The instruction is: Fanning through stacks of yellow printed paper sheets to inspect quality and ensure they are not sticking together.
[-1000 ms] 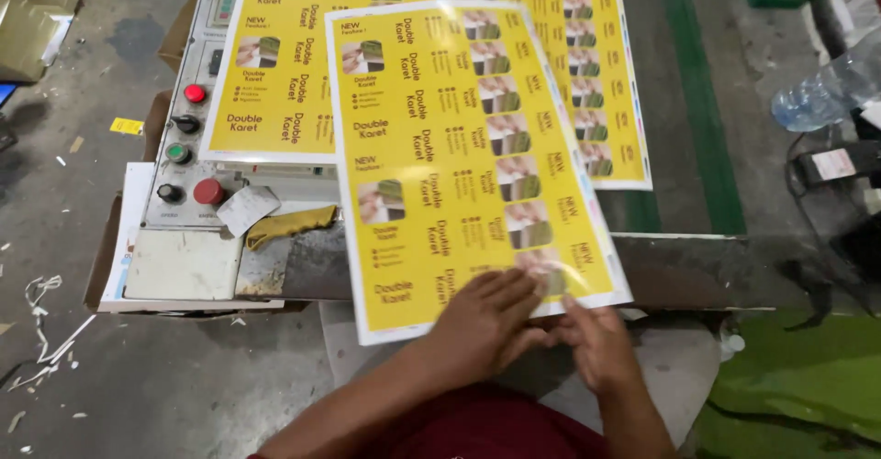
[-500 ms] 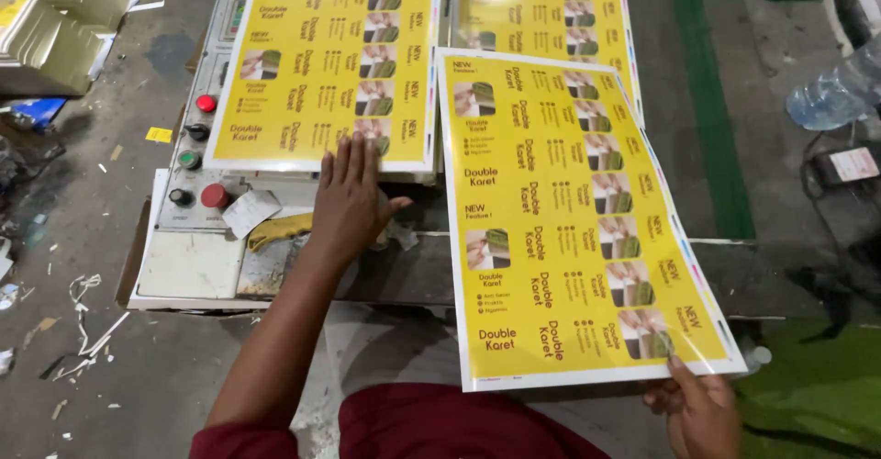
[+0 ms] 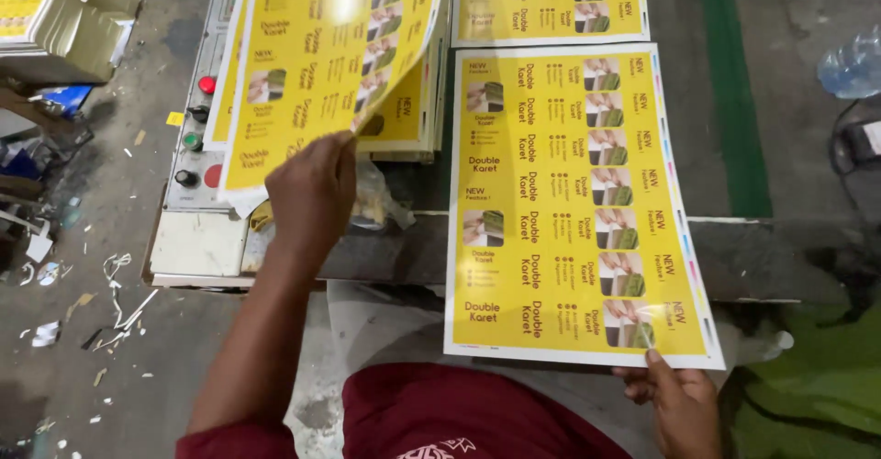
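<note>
**2 hands, 2 yellow sheets on the go**

So the left hand (image 3: pixel 310 193) is pinching the bottom edge of a lifted sheet (image 3: pixel 321 64), fingers closed on it; that sheet curls up off the stack of printed sheets (image 3: pixel 404 128) on the machine top. The right hand (image 3: pixel 674 399) has its thumb on top of the near corner of the flat sheet (image 3: pixel 569 211) and its fingers below, so it's clamped on that one. The flat sheet lies across the machine edge, just right of the stack, hanging over toward the person's dark red shirt (image 3: pixel 459 418).

Count: 2 sheets in hand, plus 1 more sheet (image 3: pixel 546 0) lying flat behind. Control panel (image 3: pixel 197 133) at left shows 4 round buttons: 2 red, 1 green, 1 black. 1 clear plastic bottle (image 3: pixel 849 64) sits far right. Paper scraps (image 3: pixel 115 285) litter the floor at left, too many to count.
</note>
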